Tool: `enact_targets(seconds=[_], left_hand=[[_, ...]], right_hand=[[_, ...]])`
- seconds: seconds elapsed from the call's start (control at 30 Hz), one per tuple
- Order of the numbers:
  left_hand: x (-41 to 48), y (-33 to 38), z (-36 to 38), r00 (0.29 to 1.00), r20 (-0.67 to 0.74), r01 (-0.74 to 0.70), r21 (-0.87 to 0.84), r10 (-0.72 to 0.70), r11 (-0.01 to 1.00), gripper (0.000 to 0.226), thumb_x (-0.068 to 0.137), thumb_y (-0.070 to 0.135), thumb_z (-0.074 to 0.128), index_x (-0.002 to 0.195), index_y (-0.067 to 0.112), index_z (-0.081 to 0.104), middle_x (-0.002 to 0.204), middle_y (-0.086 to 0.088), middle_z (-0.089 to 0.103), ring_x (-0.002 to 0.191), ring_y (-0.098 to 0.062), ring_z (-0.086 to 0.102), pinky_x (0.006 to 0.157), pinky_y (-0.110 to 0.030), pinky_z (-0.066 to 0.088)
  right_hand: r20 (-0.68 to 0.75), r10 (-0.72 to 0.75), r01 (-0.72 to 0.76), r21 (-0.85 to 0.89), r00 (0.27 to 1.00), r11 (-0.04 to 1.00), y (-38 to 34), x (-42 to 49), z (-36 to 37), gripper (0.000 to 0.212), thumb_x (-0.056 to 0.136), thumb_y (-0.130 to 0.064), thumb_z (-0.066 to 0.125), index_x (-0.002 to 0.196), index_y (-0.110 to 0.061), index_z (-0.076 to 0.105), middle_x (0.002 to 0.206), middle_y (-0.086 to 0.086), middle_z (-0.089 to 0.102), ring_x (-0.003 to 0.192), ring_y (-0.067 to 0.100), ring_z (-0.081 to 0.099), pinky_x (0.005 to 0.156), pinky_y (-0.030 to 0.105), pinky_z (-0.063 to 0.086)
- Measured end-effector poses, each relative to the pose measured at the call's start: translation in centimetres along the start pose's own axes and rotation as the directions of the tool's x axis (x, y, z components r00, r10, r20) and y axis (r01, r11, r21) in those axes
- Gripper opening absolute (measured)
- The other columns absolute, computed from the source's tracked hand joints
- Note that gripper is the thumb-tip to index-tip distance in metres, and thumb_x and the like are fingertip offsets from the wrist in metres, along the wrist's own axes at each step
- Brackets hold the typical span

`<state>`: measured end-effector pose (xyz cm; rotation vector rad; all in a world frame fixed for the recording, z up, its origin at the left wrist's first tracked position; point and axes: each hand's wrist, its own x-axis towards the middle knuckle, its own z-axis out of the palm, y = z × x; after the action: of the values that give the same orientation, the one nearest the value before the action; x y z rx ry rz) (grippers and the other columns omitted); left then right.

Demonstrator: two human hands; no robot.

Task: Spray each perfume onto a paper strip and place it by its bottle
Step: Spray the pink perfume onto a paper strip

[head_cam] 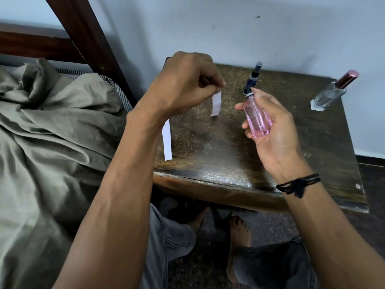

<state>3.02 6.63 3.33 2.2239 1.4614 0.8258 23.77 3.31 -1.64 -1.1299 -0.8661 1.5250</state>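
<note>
Above table (208, 163): right hand (270, 130) holds pink bottle (257, 119) upright, nozzle up.

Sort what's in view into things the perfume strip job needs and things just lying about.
Job: pink bottle in the right hand; paper strip pinched by the left hand; spare strip on the table; dark blue bottle; clear bottle with maroon cap.

Lying about: grey bedsheet; wooden bed frame.

Pink perfume bottle (258, 118), white paper strip (216, 103), dark mottled brown table (208, 155), olive-grey sheet (52, 122), black wrist thread (298, 185).
</note>
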Motion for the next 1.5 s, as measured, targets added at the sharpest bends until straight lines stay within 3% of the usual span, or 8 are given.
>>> enact_targets(seconds=[0.2,0.33,0.47,0.53,0.73,0.87,1.0,1.5], left_hand=[[0.0,-0.7,0.6,0.995,0.078,0.062,0.036,-0.065,0.997,0.011,0.089,0.015,0.074,0.097,0.015,0.082,0.097,0.001,0.075,0.087,-0.014,0.071,0.083,-0.036,0.057],[-0.3,-0.5,-0.1,0.991,0.039,0.132,-0.221,-0.127,0.966,0.01,0.085,0.014,0.079,0.095,0.012,0.081,0.089,-0.001,0.077,0.063,0.005,0.064,0.065,-0.021,0.052],[-0.7,-0.3,-1.2,0.982,0.045,0.184,-0.477,-0.185,0.859,0.013,0.077,0.016,0.086,0.089,0.011,0.081,0.074,-0.009,0.076,0.06,-0.02,0.065,0.057,-0.059,0.052],[-0.7,-0.7,-1.2,0.972,0.082,0.229,-0.511,-0.218,0.828,0.015,0.075,0.014,0.087,0.088,0.009,0.081,0.073,-0.014,0.075,0.062,-0.022,0.065,0.059,-0.063,0.051],[-0.2,-2.2,0.4,0.926,0.213,0.351,-0.187,-0.311,0.917,0.013,0.078,0.01,0.084,0.09,0.014,0.082,0.076,0.002,0.077,0.071,-0.006,0.073,0.076,-0.027,0.06],[0.5,-2.1,2.1,0.941,0.126,0.303,0.091,-0.313,0.949,0.014,0.082,0.017,0.078,0.09,0.028,0.081,0.085,0.008,0.075,0.086,-0.01,0.07,0.089,-0.034,0.057],[0.7,-1.9,3.0,0.951,0.064,0.288,0.182,-0.304,0.94,0.015,0.083,0.022,0.075,0.091,0.034,0.078,0.098,0.008,0.076,0.098,-0.018,0.07,0.091,-0.038,0.055],[0.7,-2.3,3.4,0.956,0.042,0.271,0.241,-0.289,0.932,0.011,0.083,0.032,0.075,0.094,0.033,0.076,0.098,0.012,0.071,0.099,-0.018,0.067,0.085,-0.038,0.054]], right_hand=[[-0.004,0.006,-0.006,-0.006,1.0,1.0,-0.1,0.0,0.1,0.019,0.099,-0.027,0.059,0.116,-0.022,0.066,0.097,0.009,0.075,0.059,0.015,0.053,0.052,0.026,0.033],[-0.002,0.008,-0.008,-0.008,1.0,1.0,-0.1,0.0,0.0,0.019,0.099,-0.028,0.059,0.115,-0.022,0.066,0.098,0.009,0.075,0.059,0.015,0.053,0.052,0.027,0.033],[-0.011,0.014,-0.014,0.006,1.0,1.0,-0.1,0.1,0.1,0.019,0.098,-0.029,0.06,0.115,-0.021,0.067,0.094,0.007,0.075,0.06,0.015,0.054,0.053,0.029,0.032],[-0.012,0.017,-0.017,0.007,1.0,1.0,0.0,0.2,0.1,0.019,0.098,-0.028,0.06,0.114,-0.021,0.067,0.094,0.008,0.075,0.059,0.016,0.054,0.052,0.029,0.032],[-0.016,0.032,-0.032,0.001,0.999,0.999,0.1,0.3,0.1,0.018,0.098,-0.029,0.06,0.113,-0.023,0.067,0.1,0.011,0.075,0.059,0.015,0.053,0.051,0.026,0.034],[-0.02,0.03,-0.031,-0.005,0.999,1.0,0.2,0.4,0.1,0.017,0.097,-0.029,0.061,0.112,-0.024,0.067,0.101,0.011,0.075,0.059,0.015,0.053,0.05,0.025,0.034],[-0.023,0.029,-0.03,-0.016,0.999,0.999,0.3,0.5,0.1,0.015,0.097,-0.03,0.061,0.11,-0.025,0.067,0.1,0.01,0.075,0.058,0.015,0.054,0.05,0.024,0.035],[0.016,0.038,-0.037,-0.034,0.999,0.999,0.2,0.6,0.1,0.01,0.096,-0.031,0.062,0.104,-0.025,0.063,0.112,0.012,0.077,0.064,0.016,0.059,0.054,0.026,0.037]])
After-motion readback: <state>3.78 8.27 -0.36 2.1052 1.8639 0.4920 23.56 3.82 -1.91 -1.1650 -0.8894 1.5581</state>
